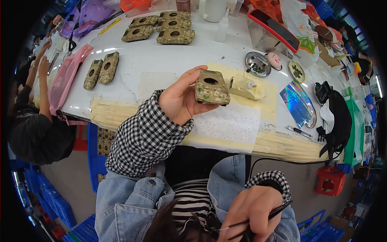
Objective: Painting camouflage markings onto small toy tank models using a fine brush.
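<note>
Camouflage shell (211, 89), pinched by its edges between left fingers (188, 80), best kept steady; dark tweezers (281, 207), pinched between right fingers (258, 222).

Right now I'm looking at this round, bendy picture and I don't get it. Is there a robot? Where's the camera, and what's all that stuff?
No robot here, just a person using two bare hands. The camera sits on the person's head and looks down; its wide, round lens makes straight edges bend.

The left hand holds up a camouflage-patterned shell with a round hole in it. The right hand, lower down near the person's body, holds a slim dark tool, maybe tweezers.

On the white table are more patterned shells, a round metal dish with little dark pieces in it, a phone in a red case and a pen.
</note>
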Available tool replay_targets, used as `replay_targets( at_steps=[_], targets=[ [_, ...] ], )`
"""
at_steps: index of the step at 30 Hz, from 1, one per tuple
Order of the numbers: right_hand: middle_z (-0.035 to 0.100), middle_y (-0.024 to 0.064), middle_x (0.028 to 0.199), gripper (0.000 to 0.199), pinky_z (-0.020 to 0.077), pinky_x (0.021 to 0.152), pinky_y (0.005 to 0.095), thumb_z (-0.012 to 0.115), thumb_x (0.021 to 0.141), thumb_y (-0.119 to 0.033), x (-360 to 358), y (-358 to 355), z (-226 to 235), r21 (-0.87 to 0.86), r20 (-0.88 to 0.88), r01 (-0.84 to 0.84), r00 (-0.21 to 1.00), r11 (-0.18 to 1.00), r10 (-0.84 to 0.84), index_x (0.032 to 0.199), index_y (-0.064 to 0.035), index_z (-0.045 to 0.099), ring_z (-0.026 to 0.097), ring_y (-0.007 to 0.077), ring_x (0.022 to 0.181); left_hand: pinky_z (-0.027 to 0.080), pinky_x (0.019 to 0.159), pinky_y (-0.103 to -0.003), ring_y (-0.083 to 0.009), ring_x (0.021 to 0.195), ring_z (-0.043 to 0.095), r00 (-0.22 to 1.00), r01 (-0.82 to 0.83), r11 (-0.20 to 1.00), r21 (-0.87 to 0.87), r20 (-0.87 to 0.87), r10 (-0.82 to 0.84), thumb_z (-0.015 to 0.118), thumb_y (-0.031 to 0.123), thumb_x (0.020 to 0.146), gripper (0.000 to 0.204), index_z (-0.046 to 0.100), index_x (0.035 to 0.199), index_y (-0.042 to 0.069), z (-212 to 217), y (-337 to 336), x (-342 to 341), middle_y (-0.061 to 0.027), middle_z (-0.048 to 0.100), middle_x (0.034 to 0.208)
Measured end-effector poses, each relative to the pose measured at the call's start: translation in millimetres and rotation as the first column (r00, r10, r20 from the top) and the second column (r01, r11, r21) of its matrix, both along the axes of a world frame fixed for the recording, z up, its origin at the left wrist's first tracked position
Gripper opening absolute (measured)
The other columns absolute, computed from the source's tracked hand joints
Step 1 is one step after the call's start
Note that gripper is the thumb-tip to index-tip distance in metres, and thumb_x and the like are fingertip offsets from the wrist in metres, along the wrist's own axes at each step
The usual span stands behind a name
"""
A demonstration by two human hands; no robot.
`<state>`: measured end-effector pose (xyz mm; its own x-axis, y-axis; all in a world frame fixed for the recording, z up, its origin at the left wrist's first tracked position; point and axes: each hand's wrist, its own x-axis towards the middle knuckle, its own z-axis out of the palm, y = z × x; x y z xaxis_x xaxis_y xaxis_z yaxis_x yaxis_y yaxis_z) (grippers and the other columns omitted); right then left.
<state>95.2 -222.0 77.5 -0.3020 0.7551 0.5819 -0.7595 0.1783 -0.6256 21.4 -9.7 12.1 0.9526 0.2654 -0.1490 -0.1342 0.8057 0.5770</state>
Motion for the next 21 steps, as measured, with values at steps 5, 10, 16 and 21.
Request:
replay_targets(
  at_steps=[5, 10, 16, 21],
  targets=[
    [0.063, 0.027, 0.089, 0.022, 0.0473, 0.06, 0.0367, 0.068, 0.079, -0.001, -34.1, 13.7, -13.2, 0.076, -0.287, 0.081, 0.956, 0.994, -0.055, 0.08, -0.0066, 0.047, 0.061, 0.0338, 0.071, 0.055, 0.084, -0.036, -0.0406, 0.11, 0.054, 1.0, 0.005, 1.0, -0.01, 0.011, -0.005, 0.026, 0.028, 0.1, 0.037, 0.036, 0.131, 0.011, -2.2, 0.5, 1.9, -0.0304, 0.043, 0.128],
    [0.064, 0.0235, 0.082, 0.022, 0.0464, 0.057, 0.035, 0.068, 0.079, 0.0, -38.7, 22.5, -11.0, 0.067, -0.391, -0.007, 0.92, 0.998, 0.033, 0.079, -0.0074, 0.047, 0.062, 0.0303, 0.07, 0.056, 0.084, -0.037, -0.0402, 0.109, 0.054, 1.0, -0.005, 0.999, -0.036, -0.013, 0.005, 0.026, 0.029, 0.1, 0.036, 0.038, 0.13, 0.012, -3.3, 0.5, 4.6, -0.0303, 0.044, 0.127],
    [0.064, 0.0221, 0.078, 0.024, 0.0475, 0.055, 0.0333, 0.071, 0.076, 0.002, -19.2, 27.4, -2.7, 0.022, -0.221, -0.002, 0.975, 1.0, 0.007, 0.076, -0.0079, 0.049, 0.062, 0.0291, 0.066, 0.055, 0.085, -0.038, -0.0369, 0.11, 0.055, 0.999, -0.009, 0.999, -0.041, -0.037, 0.008, 0.031, 0.028, 0.099, 0.034, 0.039, 0.128, 0.012, 1.4, 0.7, 0.1, -0.0257, 0.046, 0.127],
    [0.062, 0.028, 0.089, 0.027, 0.0523, 0.064, 0.0384, 0.075, 0.074, -0.003, -10.1, 23.4, -6.7, -0.005, -0.129, -0.022, 0.991, 1.0, 0.022, 0.087, -0.007, 0.051, 0.063, 0.0378, 0.077, 0.054, 0.086, -0.04, -0.0282, 0.109, 0.057, 0.991, -0.058, 0.998, -0.009, -0.124, 0.057, 0.039, 0.027, 0.097, 0.036, 0.036, 0.129, 0.013, 9.5, -3.2, 0.8, -0.0131, 0.05, 0.125]
  ],
)
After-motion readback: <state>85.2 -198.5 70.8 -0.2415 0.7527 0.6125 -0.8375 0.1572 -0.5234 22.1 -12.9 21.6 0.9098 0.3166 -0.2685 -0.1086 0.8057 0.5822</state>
